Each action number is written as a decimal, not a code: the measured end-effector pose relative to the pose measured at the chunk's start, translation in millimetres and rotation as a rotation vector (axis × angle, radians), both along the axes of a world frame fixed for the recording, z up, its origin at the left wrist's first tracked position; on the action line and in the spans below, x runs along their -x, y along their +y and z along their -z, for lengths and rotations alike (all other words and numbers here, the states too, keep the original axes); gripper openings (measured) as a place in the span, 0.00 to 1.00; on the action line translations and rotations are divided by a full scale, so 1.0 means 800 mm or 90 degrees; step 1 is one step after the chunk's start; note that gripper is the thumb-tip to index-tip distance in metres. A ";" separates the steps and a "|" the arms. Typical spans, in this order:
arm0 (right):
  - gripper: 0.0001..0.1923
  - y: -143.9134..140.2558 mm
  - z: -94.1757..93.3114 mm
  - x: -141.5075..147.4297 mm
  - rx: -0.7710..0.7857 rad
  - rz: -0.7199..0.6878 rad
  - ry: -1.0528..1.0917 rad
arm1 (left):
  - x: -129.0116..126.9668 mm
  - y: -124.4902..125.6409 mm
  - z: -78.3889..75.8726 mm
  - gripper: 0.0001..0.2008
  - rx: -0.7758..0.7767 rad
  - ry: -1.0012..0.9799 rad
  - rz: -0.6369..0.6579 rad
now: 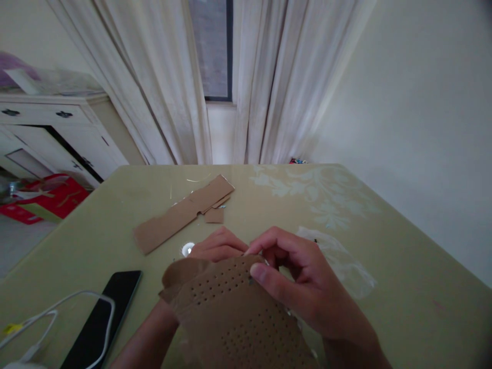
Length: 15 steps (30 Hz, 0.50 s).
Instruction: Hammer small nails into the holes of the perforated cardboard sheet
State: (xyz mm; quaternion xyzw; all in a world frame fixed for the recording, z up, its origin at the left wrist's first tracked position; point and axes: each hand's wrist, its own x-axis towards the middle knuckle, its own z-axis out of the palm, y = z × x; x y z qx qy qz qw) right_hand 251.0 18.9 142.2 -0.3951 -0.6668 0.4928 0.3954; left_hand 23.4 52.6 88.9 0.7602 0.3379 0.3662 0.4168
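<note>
A brown sheet (226, 312) with rows of small punched holes is held up near the front of the table; whether it is leather or cardboard I cannot tell. Its left upper corner curls over. My left hand (221, 243) is behind the sheet, fingers bent along its top edge, with the palm hidden. Thumb in front and fingers behind, my right hand (295, 271) pinches the upper right edge beside the holes. Something small and dark shows at the right thumb tip, too small to name.
Torn cardboard strips (180, 215) lie behind my hands, next to a small white round object (188, 249). At the left are a black phone (103, 318) and a white cable (82, 293). A clear plastic bag (346, 266) lies on the right of the green table (407, 287).
</note>
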 end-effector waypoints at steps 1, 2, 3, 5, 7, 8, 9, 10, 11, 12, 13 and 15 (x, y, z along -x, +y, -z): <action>0.08 0.001 0.001 0.000 0.004 -0.003 0.006 | 0.001 0.000 -0.003 0.18 -0.004 -0.020 0.003; 0.09 0.002 0.002 -0.001 0.009 -0.006 0.012 | 0.001 0.000 -0.006 0.18 -0.012 -0.036 0.007; 0.09 0.003 0.003 -0.001 0.013 -0.009 0.017 | 0.001 0.001 -0.009 0.18 -0.025 -0.050 0.010; 0.09 0.004 0.006 -0.002 0.019 -0.011 0.023 | 0.002 0.002 -0.013 0.18 -0.058 -0.070 0.016; 0.09 0.004 0.009 -0.003 0.017 -0.009 0.029 | 0.002 0.003 -0.013 0.16 -0.081 -0.083 0.019; 0.09 0.003 0.009 -0.003 0.014 -0.006 0.033 | 0.002 0.003 -0.013 0.15 -0.087 -0.085 0.015; 0.08 0.003 0.010 -0.003 0.012 -0.005 0.039 | 0.002 0.003 -0.013 0.13 -0.089 -0.084 0.009; 0.08 0.002 0.010 -0.003 0.009 -0.005 0.047 | 0.002 0.003 -0.012 0.12 -0.093 -0.080 0.007; 0.07 0.002 0.010 -0.003 0.005 -0.005 0.055 | 0.002 0.003 -0.012 0.12 -0.099 -0.078 0.006; 0.07 0.002 0.010 -0.003 0.004 -0.005 0.062 | 0.002 0.003 -0.012 0.11 -0.106 -0.075 0.006; 0.07 0.002 0.010 -0.003 0.005 -0.007 0.065 | 0.001 0.002 -0.012 0.11 -0.111 -0.070 0.006; 0.07 0.002 0.010 -0.003 0.010 -0.008 0.066 | -0.002 -0.002 -0.012 0.11 -0.124 -0.070 -0.002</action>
